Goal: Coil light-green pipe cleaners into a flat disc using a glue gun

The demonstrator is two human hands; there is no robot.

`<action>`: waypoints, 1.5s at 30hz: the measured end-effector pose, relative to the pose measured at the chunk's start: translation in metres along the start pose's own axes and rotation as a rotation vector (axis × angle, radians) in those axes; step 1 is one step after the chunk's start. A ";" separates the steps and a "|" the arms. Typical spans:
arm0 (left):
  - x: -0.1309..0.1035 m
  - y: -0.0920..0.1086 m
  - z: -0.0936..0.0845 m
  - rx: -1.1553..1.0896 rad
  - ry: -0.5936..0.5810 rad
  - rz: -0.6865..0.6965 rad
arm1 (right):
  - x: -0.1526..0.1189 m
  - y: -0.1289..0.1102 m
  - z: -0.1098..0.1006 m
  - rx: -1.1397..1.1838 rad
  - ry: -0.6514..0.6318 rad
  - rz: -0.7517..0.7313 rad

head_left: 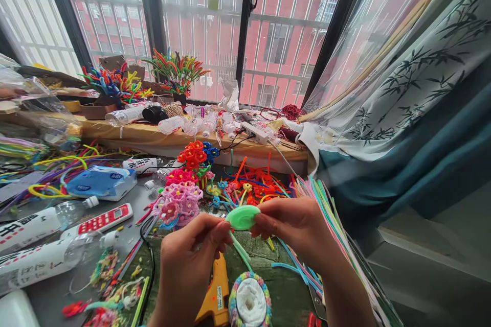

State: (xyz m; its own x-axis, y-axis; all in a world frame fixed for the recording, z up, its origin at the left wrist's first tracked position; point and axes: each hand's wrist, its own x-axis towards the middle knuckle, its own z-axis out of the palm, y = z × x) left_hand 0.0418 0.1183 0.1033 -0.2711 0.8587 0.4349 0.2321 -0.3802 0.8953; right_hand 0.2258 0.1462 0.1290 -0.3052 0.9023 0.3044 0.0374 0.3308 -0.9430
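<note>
A flat, light green coil [243, 217] is held up between my two hands above the table. My left hand [194, 255] pinches its left edge, thumb and fingers pressed together. At its right edge, my right hand [297, 230] pinches it in the same way. A pale green stem [241, 251] hangs from below the coil. Under my hands stands a round, multicoloured fuzzy pot [250, 300] with white filling. A yellow glue gun [217, 294] lies just left of the pot, partly hidden by my left hand.
Pink fuzzy flowers [179, 199] stand behind my left hand. Plastic bottles [46, 260], a red and white remote [102, 218] and a blue tissue pack [100, 182] lie at the left. Long pastel stems [337, 225] lean at the right. The windowsill [102, 130] holds more bottles and fuzzy plants.
</note>
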 end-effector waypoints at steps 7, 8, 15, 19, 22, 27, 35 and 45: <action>-0.004 0.000 0.008 -0.069 0.097 0.021 | 0.001 0.002 0.003 0.091 0.023 -0.008; -0.006 0.002 0.009 -0.070 0.121 0.005 | 0.002 0.002 0.004 0.104 0.026 -0.006; -0.008 0.006 0.016 -0.178 0.178 -0.062 | 0.004 0.006 0.010 0.218 0.033 0.016; -0.007 0.009 0.015 -0.246 0.134 -0.112 | 0.007 0.011 0.010 0.252 0.039 -0.003; -0.006 0.012 0.015 -0.277 0.102 -0.149 | 0.009 0.012 0.009 0.260 0.044 -0.016; -0.005 0.012 0.014 -0.264 0.101 -0.147 | 0.010 0.013 0.007 0.289 0.022 -0.042; -0.007 0.016 0.016 -0.361 0.122 -0.255 | 0.008 0.020 0.004 0.308 0.009 -0.074; -0.004 0.020 0.015 -0.448 0.066 -0.275 | 0.011 0.021 0.004 0.355 -0.010 -0.129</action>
State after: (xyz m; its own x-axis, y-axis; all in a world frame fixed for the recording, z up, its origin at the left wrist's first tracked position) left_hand 0.0617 0.1124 0.1182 -0.3274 0.9293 0.1707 -0.2741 -0.2663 0.9241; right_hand 0.2192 0.1618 0.1117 -0.2956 0.8561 0.4239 -0.3332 0.3235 -0.8856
